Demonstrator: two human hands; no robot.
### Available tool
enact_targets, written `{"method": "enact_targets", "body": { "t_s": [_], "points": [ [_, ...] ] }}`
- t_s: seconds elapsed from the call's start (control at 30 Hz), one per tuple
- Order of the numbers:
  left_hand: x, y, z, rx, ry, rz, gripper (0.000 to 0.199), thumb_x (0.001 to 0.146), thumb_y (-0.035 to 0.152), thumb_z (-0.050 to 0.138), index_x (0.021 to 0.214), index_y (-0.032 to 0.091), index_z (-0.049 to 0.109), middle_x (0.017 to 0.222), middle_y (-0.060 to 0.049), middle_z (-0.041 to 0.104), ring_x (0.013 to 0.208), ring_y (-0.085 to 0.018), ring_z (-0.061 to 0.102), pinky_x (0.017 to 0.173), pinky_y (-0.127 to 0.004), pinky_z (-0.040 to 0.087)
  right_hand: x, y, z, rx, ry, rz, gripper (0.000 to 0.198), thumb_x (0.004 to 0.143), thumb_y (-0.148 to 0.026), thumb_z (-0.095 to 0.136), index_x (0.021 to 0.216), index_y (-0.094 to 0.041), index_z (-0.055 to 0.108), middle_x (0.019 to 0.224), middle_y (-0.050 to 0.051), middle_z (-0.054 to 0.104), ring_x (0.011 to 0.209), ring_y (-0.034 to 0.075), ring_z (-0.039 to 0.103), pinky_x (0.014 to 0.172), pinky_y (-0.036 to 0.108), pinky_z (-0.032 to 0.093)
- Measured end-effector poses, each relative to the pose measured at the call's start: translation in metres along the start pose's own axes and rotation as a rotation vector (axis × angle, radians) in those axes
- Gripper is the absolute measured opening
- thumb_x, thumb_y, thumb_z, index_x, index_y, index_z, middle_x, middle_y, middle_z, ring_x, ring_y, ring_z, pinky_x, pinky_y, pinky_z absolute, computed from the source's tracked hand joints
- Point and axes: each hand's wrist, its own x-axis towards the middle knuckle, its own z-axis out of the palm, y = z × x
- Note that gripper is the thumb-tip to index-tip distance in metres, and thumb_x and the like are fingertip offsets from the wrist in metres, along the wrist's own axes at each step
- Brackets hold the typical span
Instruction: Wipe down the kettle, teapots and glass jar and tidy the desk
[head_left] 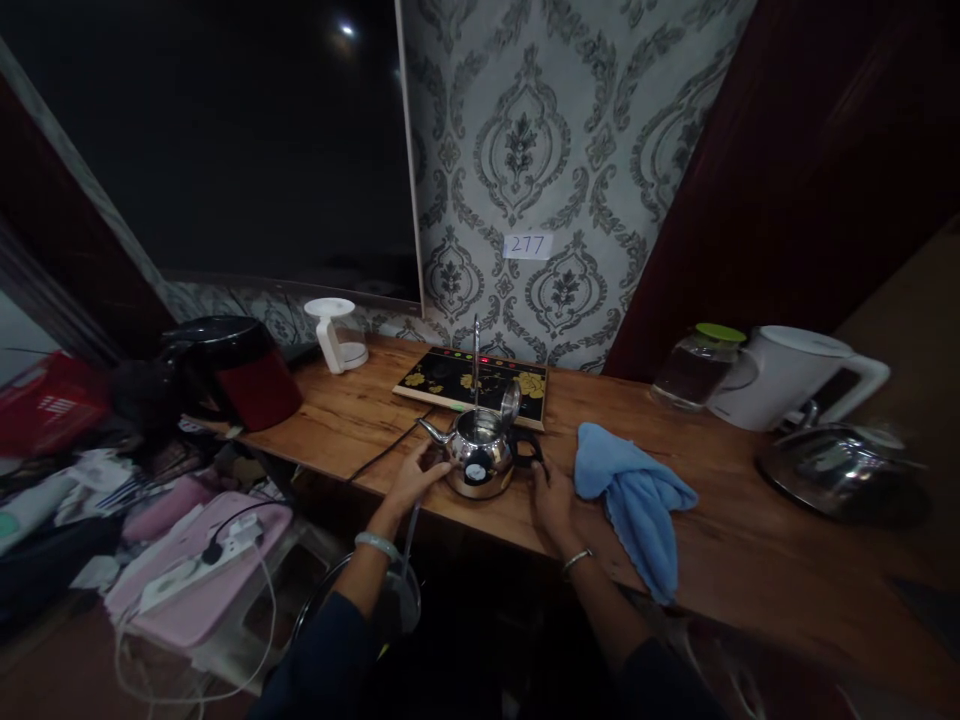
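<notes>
A small shiny steel kettle stands near the front edge of the wooden table, its round lid tipped up and open. My left hand is at the kettle's left side, below the spout, with thumb and fingers against the metal. On the other side, my right hand has its fingers curled at the black handle; some fingertips are hidden. Behind the kettle lies a black tea stove panel with gold flowers and lit red indicators. Its thin curved tap rises above the kettle's opening.
A crumpled blue cloth lies right of my right hand. Farther right are a lime-lidded glass jar, a white pitcher and another steel kettle. Leftward stand a white-handled glass pot and a red-black appliance.
</notes>
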Motion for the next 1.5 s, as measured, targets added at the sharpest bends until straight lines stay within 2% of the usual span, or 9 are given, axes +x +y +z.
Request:
{"method": "enact_targets", "body": {
  "t_s": [0.1,0.23,0.47,0.73,1.0,1.2,1.3,1.4,1.5],
  "points": [
    [0.0,0.0009,0.0001,-0.02,-0.009,-0.005,0.064,0.064,0.047,0.09,0.118,0.017,0.07,0.121,-0.012,0.075,0.116,-0.031,0.068,0.11,-0.048,0.047,-0.0002,-0.0005,-0.0008,-0.032,0.002,0.011,0.061,0.097,-0.059,0.04,0.112,-0.011,0.076,0.103,0.018,0.079,0.09,0.03,0.071,0.084,0.041,0.054],
    [0.0004,-0.0015,-0.0008,-0.051,-0.011,-0.036,0.066,0.063,0.046,0.09,0.118,0.017,0.07,0.121,-0.013,0.075,0.116,-0.032,0.069,0.11,-0.049,0.048,-0.0013,-0.0031,0.0008,-0.015,0.007,-0.024,0.059,0.099,-0.056,0.038,0.116,-0.013,0.074,0.112,0.018,0.078,0.099,0.029,0.071,0.089,0.04,0.053],
    [0.0012,-0.0043,-0.0038,-0.043,0.015,-0.061,0.072,0.063,0.044,0.091,0.126,0.016,0.067,0.124,-0.013,0.074,0.119,-0.033,0.068,0.112,-0.051,0.046,-0.0024,-0.0033,0.0032,-0.066,0.019,-0.003,0.052,0.099,-0.049,0.038,0.111,-0.014,0.074,0.107,0.017,0.078,0.097,0.029,0.07,0.088,0.04,0.052],
    [0.0012,-0.0048,-0.002,-0.039,-0.001,-0.023,0.064,0.066,0.044,0.089,0.12,0.017,0.07,0.123,-0.013,0.074,0.12,-0.032,0.067,0.113,-0.05,0.046,-0.0022,-0.0002,0.0032,-0.079,0.023,-0.002,0.045,0.097,-0.044,0.04,0.106,-0.016,0.074,0.103,0.016,0.078,0.093,0.028,0.07,0.087,0.04,0.052],
    [-0.0001,-0.0032,-0.0016,-0.075,0.008,-0.064,0.069,0.062,0.045,0.091,0.122,0.017,0.069,0.127,-0.014,0.072,0.122,-0.033,0.066,0.112,-0.05,0.047,-0.0006,-0.0004,0.0013,-0.038,-0.02,-0.028,0.046,0.097,-0.043,0.041,0.115,-0.015,0.073,0.113,0.017,0.077,0.104,0.028,0.07,0.094,0.042,0.052],
    [0.0005,-0.0062,-0.0026,-0.044,0.031,-0.052,0.065,0.062,0.045,0.091,0.116,0.016,0.07,0.125,-0.013,0.073,0.121,-0.032,0.067,0.114,-0.05,0.044,-0.0009,-0.0043,0.0015,-0.003,-0.014,-0.006,0.053,0.098,-0.052,0.04,0.118,-0.015,0.073,0.116,0.017,0.077,0.106,0.029,0.07,0.096,0.043,0.053],
    [0.0004,-0.0064,-0.0022,-0.054,0.025,-0.057,0.065,0.063,0.047,0.09,0.117,0.017,0.07,0.123,-0.013,0.074,0.117,-0.032,0.068,0.112,-0.05,0.046,-0.0009,-0.0046,0.0025,-0.011,-0.007,-0.007,0.054,0.098,-0.052,0.04,0.116,-0.015,0.074,0.114,0.017,0.077,0.104,0.029,0.071,0.094,0.042,0.054],
    [0.0005,-0.0054,-0.0028,-0.027,0.047,-0.065,0.071,0.059,0.047,0.091,0.12,0.017,0.069,0.127,-0.014,0.073,0.122,-0.033,0.066,0.113,-0.05,0.046,-0.0003,-0.0048,0.0038,-0.03,0.012,0.005,0.053,0.097,-0.051,0.04,0.111,-0.014,0.075,0.11,0.018,0.078,0.101,0.03,0.071,0.093,0.043,0.054],
    [0.001,-0.0053,-0.0042,-0.013,0.057,-0.075,0.069,0.059,0.047,0.091,0.117,0.017,0.07,0.125,-0.013,0.073,0.122,-0.034,0.066,0.112,-0.049,0.046,-0.0001,-0.006,0.0047,-0.029,0.035,-0.001,0.048,0.096,-0.046,0.042,0.108,-0.015,0.075,0.113,0.018,0.077,0.105,0.03,0.071,0.097,0.044,0.052]
  ]
}}
